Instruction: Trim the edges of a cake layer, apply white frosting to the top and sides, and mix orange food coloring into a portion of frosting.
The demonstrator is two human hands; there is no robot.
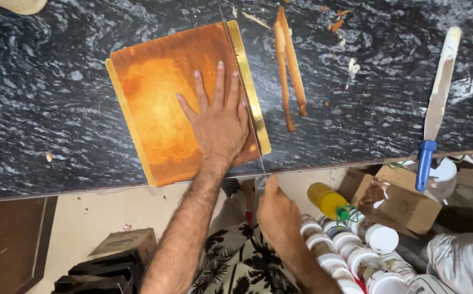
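A square brown sponge cake (160,98) lies on a gold board (252,92) on the dark marble counter (40,109). My left hand (217,117) presses flat on the cake's right half, fingers spread. My right hand (277,215), below the counter's edge, grips the handle of a long thin knife (242,92); its blade runs along the cake's right edge, between cake and exposed board. Two trimmed crust strips (290,65) lie on the counter just right of the board.
A spatula with a blue handle (435,109), smeared with cream, rests at the right of the counter. Below the edge stand several white-lidded jars (351,250), a yellow bottle (328,200), a cardboard box (400,204) and dark boxes (106,269). Crumbs dot the counter.
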